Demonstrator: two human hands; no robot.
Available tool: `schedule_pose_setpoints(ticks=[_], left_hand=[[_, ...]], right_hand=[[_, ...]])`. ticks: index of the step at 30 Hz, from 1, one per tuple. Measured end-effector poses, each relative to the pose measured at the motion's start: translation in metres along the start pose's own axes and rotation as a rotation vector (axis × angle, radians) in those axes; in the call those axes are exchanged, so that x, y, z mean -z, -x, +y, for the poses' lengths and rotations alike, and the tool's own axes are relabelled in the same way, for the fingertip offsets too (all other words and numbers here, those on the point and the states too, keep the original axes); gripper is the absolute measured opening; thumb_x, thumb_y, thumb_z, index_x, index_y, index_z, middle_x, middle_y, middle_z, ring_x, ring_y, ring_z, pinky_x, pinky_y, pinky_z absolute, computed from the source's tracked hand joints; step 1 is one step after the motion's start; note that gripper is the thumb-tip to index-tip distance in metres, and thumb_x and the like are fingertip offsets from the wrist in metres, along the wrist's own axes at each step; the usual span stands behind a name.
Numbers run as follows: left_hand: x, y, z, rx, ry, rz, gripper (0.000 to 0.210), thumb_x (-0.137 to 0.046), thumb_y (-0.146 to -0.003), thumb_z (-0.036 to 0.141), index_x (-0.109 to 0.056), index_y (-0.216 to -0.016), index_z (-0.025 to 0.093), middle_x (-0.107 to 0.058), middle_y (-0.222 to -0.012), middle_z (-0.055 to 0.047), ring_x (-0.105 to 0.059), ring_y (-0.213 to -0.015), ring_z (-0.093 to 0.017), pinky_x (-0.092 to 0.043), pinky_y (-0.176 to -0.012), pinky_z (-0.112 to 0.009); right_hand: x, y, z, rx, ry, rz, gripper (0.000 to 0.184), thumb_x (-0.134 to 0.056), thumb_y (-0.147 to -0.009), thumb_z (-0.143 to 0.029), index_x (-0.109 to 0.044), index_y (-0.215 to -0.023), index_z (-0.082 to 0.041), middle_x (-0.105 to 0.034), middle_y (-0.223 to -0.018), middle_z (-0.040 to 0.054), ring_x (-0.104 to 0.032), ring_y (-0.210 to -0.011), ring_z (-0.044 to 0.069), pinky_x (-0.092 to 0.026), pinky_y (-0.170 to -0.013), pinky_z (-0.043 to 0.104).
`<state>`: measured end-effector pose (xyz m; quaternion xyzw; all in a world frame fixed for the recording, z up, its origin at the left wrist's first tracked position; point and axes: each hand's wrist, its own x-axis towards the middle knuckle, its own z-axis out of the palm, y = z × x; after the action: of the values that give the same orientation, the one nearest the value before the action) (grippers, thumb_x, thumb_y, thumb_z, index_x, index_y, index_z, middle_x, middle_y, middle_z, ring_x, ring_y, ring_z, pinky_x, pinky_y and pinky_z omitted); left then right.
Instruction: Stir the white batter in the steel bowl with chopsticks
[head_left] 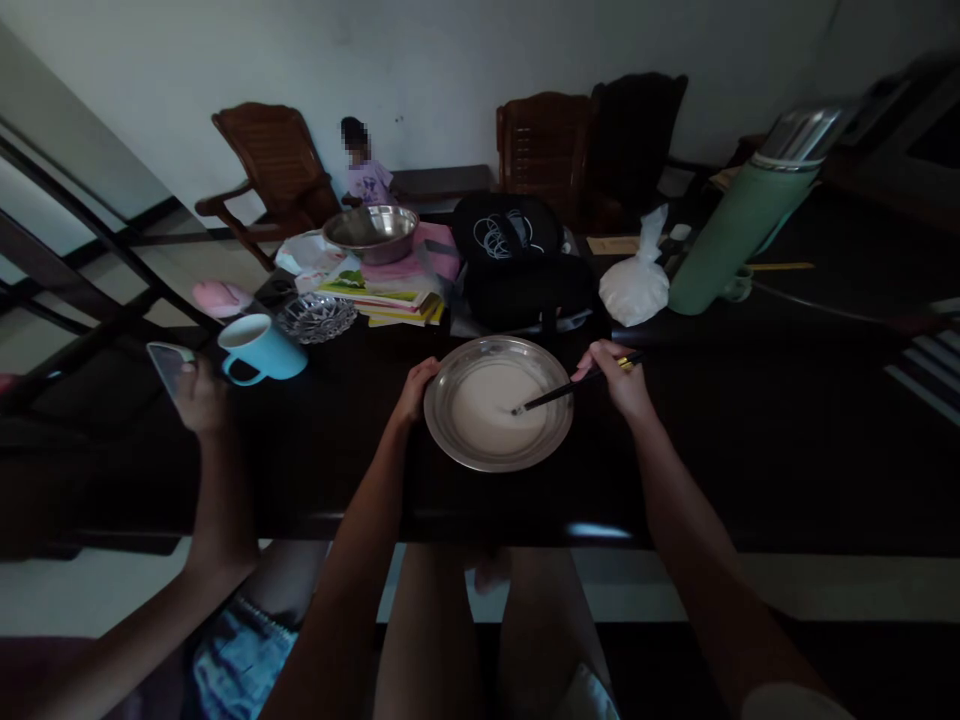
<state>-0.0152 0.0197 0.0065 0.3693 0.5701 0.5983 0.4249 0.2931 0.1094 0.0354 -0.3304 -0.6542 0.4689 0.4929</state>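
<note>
A round metal basin [501,462] with a whitish liquid [491,400] inside stands on the dark table before me. My left hand [417,388] grips the basin's left rim, its fingers partly hidden behind it. In my right hand [616,378] I hold black chopsticks [559,393] with gold-coloured ends. Their tips dip into the liquid near the middle of the basin. Just beyond my right hand sits a tied clear plastic bag [634,290] of white powder.
A tall green thermos [739,225] stands at the right. Left of the basin are a blue mug [262,348], a glass dish [316,317], stacked booklets [397,303], an empty metal bowl [373,232] and a black case [517,260]. Another person's hand [201,393] holds a phone [169,370].
</note>
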Motion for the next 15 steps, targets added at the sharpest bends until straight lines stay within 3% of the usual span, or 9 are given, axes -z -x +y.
schedule_pose_setpoints(ticks=[5, 7, 11, 15], left_hand=[[0.002, -0.003, -0.003, 0.01, -0.001, -0.006, 0.034, -0.066, -0.072, 0.03, -0.039, -0.053, 0.019, -0.033, -0.055, 0.005, -0.029, -0.05, -0.009, -0.025, -0.047, -0.023], [0.002, -0.002, -0.003, 0.017, 0.004, -0.007, 0.034, -0.065, -0.071, 0.031, -0.039, -0.053, 0.019, -0.033, -0.054, 0.005, -0.029, -0.05, -0.009, -0.025, -0.047, -0.022], [0.002, -0.001, -0.003, 0.008, 0.008, -0.005, 0.034, -0.065, -0.07, 0.031, -0.038, -0.053, 0.019, -0.032, -0.053, 0.005, -0.028, -0.05, -0.009, -0.024, -0.047, -0.022], [0.002, -0.001, -0.002, -0.005, -0.011, -0.02, 0.033, -0.065, -0.071, 0.031, -0.04, -0.053, 0.019, -0.033, -0.055, 0.005, -0.029, -0.051, -0.009, -0.025, -0.047, -0.023]], right_hand=[[-0.009, 0.003, 0.002, 0.075, 0.113, -0.234, 0.038, -0.061, -0.086, -0.057, -0.074, -0.072, -0.024, -0.076, -0.072, 0.0023, -0.069, -0.073, 0.019, -0.052, -0.073, 0.034], [-0.01, 0.002, 0.003, 0.142, 0.198, -0.253, 0.033, -0.061, -0.088, -0.053, -0.076, -0.076, -0.026, -0.077, -0.079, 0.0022, -0.069, -0.08, 0.02, -0.052, -0.076, 0.035], [-0.004, 0.0, 0.0, 0.174, 0.229, -0.118, 0.033, -0.061, -0.088, -0.052, -0.075, -0.072, -0.027, -0.077, -0.075, 0.0014, -0.069, -0.078, 0.02, -0.051, -0.078, 0.036], [0.004, 0.0, -0.005, 0.069, 0.11, 0.047, 0.045, -0.058, -0.086, -0.062, -0.068, -0.063, -0.025, -0.07, -0.056, 0.0005, -0.067, -0.06, 0.019, -0.053, -0.07, 0.036]])
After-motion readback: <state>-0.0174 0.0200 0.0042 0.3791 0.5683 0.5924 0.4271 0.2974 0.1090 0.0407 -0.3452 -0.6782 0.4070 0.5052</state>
